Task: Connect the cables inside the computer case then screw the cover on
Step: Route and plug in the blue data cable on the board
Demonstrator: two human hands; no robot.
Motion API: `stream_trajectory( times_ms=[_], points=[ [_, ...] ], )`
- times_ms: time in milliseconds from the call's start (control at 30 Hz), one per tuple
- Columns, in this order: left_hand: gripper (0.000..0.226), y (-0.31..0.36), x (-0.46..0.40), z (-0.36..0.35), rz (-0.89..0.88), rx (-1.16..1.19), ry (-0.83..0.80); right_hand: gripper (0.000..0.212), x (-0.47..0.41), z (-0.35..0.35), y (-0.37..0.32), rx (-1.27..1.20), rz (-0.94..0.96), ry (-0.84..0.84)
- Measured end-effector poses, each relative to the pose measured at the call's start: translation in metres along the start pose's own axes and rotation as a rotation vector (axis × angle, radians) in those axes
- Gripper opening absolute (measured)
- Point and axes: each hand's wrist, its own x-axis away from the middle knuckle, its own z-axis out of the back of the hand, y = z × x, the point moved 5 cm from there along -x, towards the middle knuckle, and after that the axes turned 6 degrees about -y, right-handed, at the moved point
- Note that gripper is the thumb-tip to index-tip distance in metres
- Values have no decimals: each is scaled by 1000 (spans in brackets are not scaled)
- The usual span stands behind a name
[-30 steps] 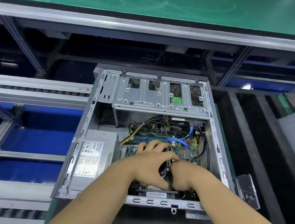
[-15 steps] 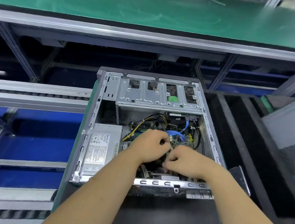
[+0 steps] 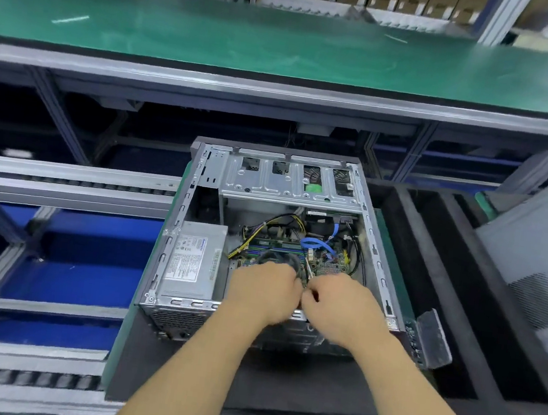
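Left hand (image 3: 264, 290) curls, knuckles up, over the near edge of the open computer case (image 3: 176, 230), touching the right hand (image 3: 339, 306); whether either grips a cable is hidden (fingers tucked under). Blue cables (image 3: 318, 245) loop just beyond. Grey cover (image 3: 535, 256) leans far right.

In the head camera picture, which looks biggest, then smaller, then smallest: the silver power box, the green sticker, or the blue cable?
1. Silver power box, by far the largest.
2. Blue cable, a thin loop over the board.
3. Green sticker, a small spot on the drive cage.
The sticker sits farther from the camera, so it may look a little smaller than it is.
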Motion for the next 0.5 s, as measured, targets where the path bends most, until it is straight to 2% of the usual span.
stream_trajectory(
  times_ms=[67,167,233,367,500],
  points=[
    [36,6,22,1,72,-34,280,44,2,-1,1,31,11,40],
    [28,19,33,11,-97,-117,598,38,-3,-2,6,-22,-3,-5],
    [28,20,29,12,-142,-120,626,33,-9,-2,11,-35,-6,-30],
    [30,24,-2,13,-111,-104,583,32,-31,8,27,-34,-14,-11],
    [31,22,-44,25,-30,-18,435,28,-65,26,36,-54,-30,-24]
  ],
)
